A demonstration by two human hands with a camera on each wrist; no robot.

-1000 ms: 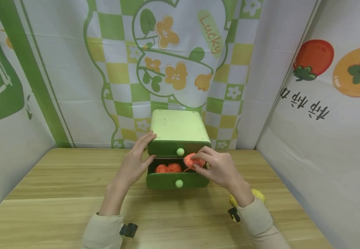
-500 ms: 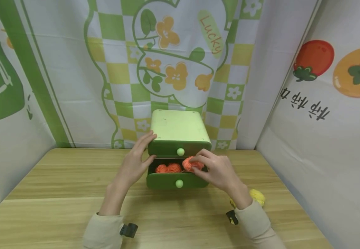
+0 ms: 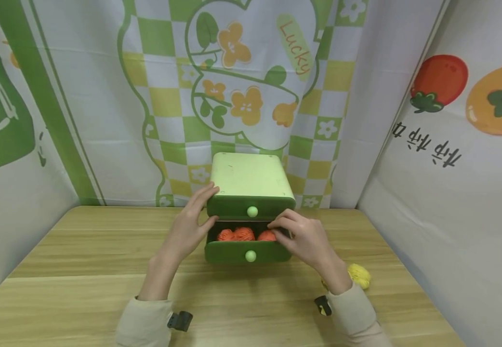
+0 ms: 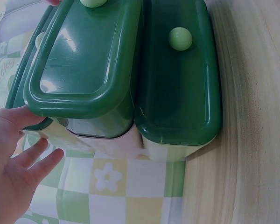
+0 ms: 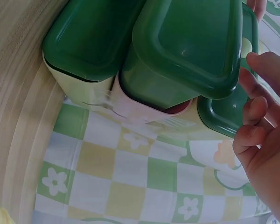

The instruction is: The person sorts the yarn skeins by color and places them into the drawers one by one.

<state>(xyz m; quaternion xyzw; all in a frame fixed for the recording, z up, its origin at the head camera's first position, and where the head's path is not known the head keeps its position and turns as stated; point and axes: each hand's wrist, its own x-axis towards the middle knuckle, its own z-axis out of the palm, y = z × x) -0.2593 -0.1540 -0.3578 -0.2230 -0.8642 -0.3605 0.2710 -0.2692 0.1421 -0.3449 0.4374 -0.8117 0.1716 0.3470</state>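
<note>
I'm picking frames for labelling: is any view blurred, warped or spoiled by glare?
Head view: sharp, evenly lit, walls bowed by the wide lens. Left wrist view: the wooden table smears into streaks at the right edge, soft glare spots on the green drawer front. Right wrist view: similar streaking at left, hazy below the drawers.

Yellow yarn ball (image 3: 358, 275) on wooden table (image 3: 82, 260)

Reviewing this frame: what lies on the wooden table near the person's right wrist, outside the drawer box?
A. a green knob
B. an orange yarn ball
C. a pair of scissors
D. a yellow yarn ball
D: a yellow yarn ball lies on the table beside the right sleeve, while the orange yarn balls sit inside the open lower drawer of the green drawer box.
</note>
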